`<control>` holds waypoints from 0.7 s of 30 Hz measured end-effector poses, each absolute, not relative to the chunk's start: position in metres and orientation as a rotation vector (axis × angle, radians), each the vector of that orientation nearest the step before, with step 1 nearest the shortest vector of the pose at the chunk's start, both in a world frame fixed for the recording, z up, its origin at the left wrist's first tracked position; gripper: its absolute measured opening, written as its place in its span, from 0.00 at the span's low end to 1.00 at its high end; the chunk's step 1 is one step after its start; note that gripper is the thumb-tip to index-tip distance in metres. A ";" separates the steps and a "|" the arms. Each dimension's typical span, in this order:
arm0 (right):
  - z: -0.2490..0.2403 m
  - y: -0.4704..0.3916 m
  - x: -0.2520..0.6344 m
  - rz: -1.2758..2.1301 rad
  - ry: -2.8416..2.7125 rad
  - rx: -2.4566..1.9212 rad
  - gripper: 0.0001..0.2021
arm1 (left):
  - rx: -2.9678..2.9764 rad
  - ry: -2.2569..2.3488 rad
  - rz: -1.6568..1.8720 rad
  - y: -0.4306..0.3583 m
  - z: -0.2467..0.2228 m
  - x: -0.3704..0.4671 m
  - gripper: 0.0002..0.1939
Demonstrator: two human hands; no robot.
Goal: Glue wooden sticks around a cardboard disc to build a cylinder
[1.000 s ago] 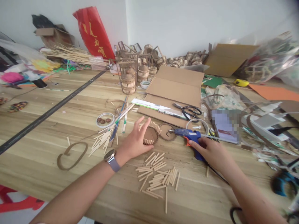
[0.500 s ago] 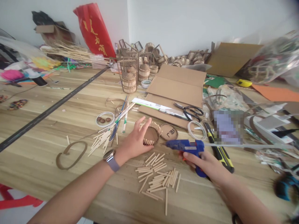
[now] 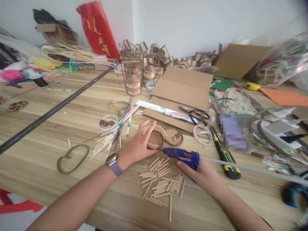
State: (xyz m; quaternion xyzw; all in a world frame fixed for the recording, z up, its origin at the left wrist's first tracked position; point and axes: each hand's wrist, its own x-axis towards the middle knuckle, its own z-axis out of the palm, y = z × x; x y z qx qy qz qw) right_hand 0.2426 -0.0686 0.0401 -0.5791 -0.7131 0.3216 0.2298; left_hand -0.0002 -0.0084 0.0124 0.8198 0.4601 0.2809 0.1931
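My right hand (image 3: 202, 175) is wrapped round a blue glue gun (image 3: 180, 154), a long clear glue stick trailing from its back. The nozzle meets the near right edge of a round cardboard base (image 3: 156, 138) edged with short upright wooden sticks. My left hand (image 3: 138, 141), a watch on its wrist, steadies this base from the left; the thumb lies along the near side and the fingers curve over the far side, hiding its left part. Touching the base on the right is a cardboard disc (image 3: 173, 137) with printed characters. Loose short sticks (image 3: 163, 181) lie in front.
Scissors (image 3: 196, 115) and a ruler (image 3: 166, 110) lie on folded cardboard (image 3: 184, 86). A utility knife (image 3: 226, 157), a tape roll (image 3: 202, 134) and a pixelated patch are at right. Finished small stick buckets (image 3: 133, 85) stand behind. A curled brown strip (image 3: 73, 158) rests at left.
My right hand has brought the glue gun left and slightly down, so its nozzle now reaches the base's edge. My left hand stays around the base.
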 end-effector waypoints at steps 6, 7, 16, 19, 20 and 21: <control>0.036 -0.070 0.239 0.775 -2.025 -1.603 0.20 | 2.308 1.293 0.781 -0.009 0.014 0.000 0.58; 0.036 -0.070 0.238 0.771 -2.025 -1.597 0.19 | 2.308 1.292 0.781 -0.009 0.014 0.000 0.58; 0.038 -0.070 0.234 0.732 -2.019 -1.563 0.15 | 2.315 1.280 0.793 -0.008 0.012 -0.001 0.59; 0.037 -0.070 0.233 0.721 -2.018 -1.563 0.15 | 2.318 1.275 0.797 -0.008 0.012 -0.001 0.59; 0.037 -0.070 0.233 0.722 -2.016 -1.564 0.15 | 2.320 1.275 0.795 -0.008 0.011 -0.001 0.59; 0.037 -0.071 0.233 0.724 -2.012 -1.567 0.15 | 2.322 1.275 0.793 -0.008 0.011 -0.001 0.59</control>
